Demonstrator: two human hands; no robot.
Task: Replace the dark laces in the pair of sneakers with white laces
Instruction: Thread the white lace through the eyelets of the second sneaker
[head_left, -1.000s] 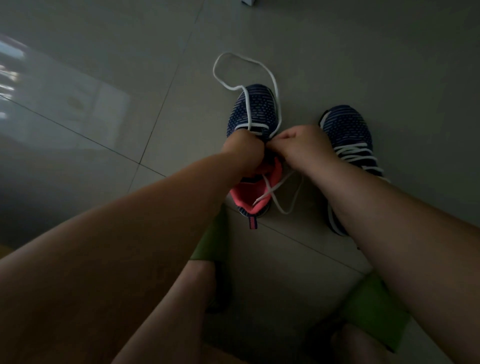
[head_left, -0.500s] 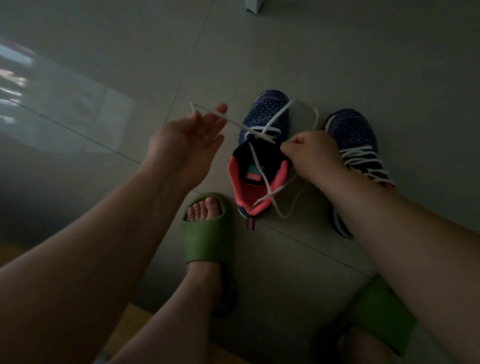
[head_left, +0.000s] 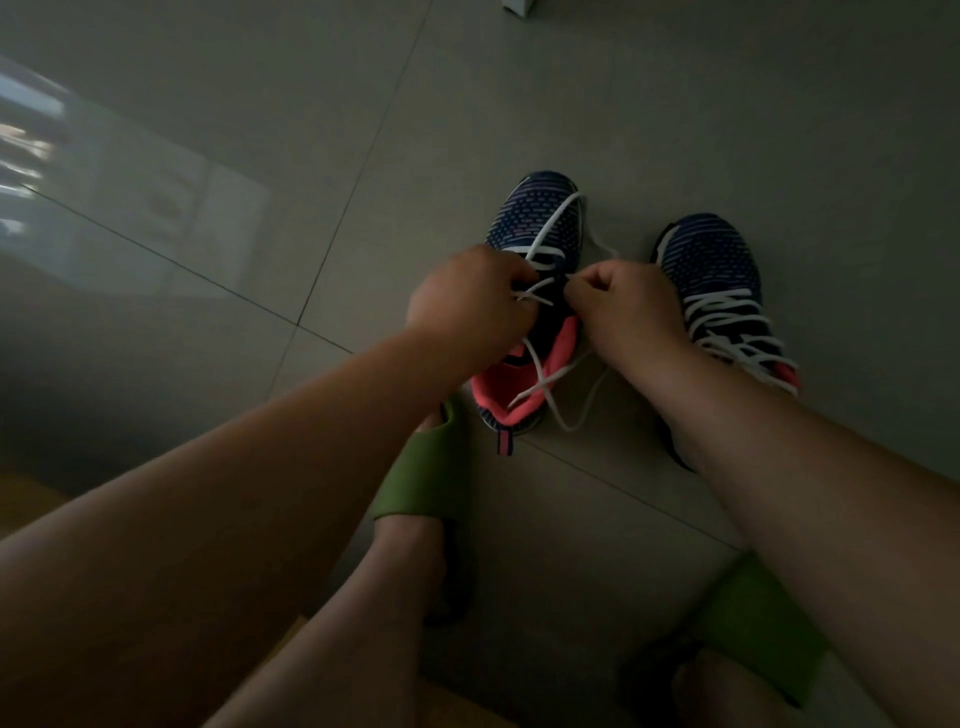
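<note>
Our left hand (head_left: 470, 299) and right hand (head_left: 626, 301) each pinch the white lace (head_left: 543, 260) over the left sneaker (head_left: 530, 312), whose long axis runs near to far between them; eyelets lie just beneath both hands

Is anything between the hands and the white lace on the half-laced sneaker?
Nothing visible. The left hand and right hand both already pinch the white flat lace over the navy knit sneaker with the pink lining.

Floor beneath me, dim light.
Grey glossy tile floor (head_left: 727, 104), dark grout lines crossing; window glare (head_left: 31, 135) reflected at left edge; wooden strip (head_left: 26, 499) lower left.
</note>
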